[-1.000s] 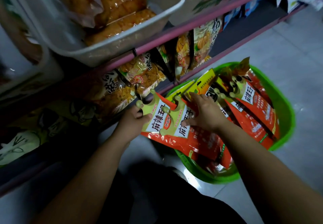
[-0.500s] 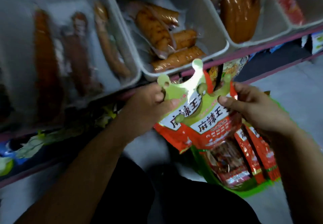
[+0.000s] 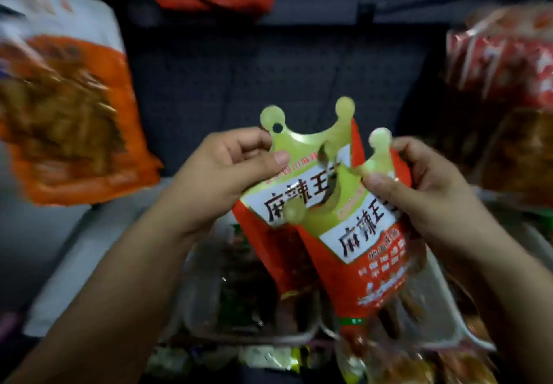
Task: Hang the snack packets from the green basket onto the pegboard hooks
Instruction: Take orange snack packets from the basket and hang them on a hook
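Here, two glossy crown-topped red packets (image 3: 317,204), one pinched in each of both hands (image 3: 227,171).

rear snack packet (image 3: 287,198): red, green crown-shaped header with punched hole, upright, before the dark pegboard (image 3: 269,69) | front snack packet (image 3: 365,252): same design, overlapping it, tilted right, lower against the pegboard

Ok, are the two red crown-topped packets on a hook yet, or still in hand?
In hand: left hand pinches rear packet, right hand front packet; hang hole empty.
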### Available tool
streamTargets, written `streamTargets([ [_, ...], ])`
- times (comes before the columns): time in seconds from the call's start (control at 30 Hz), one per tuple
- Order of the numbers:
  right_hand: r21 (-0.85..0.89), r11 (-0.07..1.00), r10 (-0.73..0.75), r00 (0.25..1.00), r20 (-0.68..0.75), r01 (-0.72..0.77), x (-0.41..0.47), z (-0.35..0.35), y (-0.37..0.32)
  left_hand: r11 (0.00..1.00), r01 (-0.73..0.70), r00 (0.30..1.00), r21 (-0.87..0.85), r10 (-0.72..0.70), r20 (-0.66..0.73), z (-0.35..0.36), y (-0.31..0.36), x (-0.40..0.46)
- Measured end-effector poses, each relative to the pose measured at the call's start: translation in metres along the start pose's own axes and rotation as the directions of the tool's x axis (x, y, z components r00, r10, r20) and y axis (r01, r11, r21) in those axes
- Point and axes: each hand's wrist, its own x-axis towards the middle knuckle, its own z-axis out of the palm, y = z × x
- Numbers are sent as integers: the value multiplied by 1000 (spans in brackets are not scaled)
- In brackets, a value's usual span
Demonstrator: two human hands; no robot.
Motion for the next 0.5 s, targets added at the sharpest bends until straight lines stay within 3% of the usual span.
streamTargets([
  [0.13,-22,1000,-10,1000,14,11,31,52,-5,989,-57,996,137,66,-64,-50,15,6],
  [0.23,-44,997,-65,994,-93,61,44,74,-6,956,-125,974,264,169,-152,-66,21,16],
  [0.33,-34,989,-147,975,-167,144,52,84,-14,901,-230,899,369,342,-274,-73,32,25],
  [0.5,-10,965,-256,934,-249,261,54,83,-38,793,-424,762,437,574,-301,-62,57,31],
])
